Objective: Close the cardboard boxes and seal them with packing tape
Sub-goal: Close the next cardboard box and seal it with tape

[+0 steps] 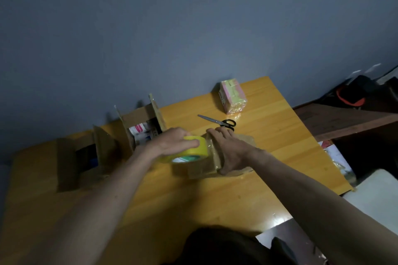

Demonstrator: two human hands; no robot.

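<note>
A closed cardboard box (202, 168) lies in the middle of the yellow wooden table (215, 200). My left hand (174, 142) grips a yellow roll of packing tape (193, 150) at the box's left end. A stretch of clear tape runs from the roll over the box top. My right hand (228, 150) presses flat on that tape, thumb down the near side of the box. Two open cardboard boxes stand to the left: one (142, 129) with packets inside, flaps up, and a darker one (84, 161) at the far left.
Black-handled scissors (219, 122) lie just behind the box. A pink and yellow wrapped package (233, 95) sits at the table's far edge by the grey wall. A dark wooden shelf (344, 122) and clutter stand to the right of the table.
</note>
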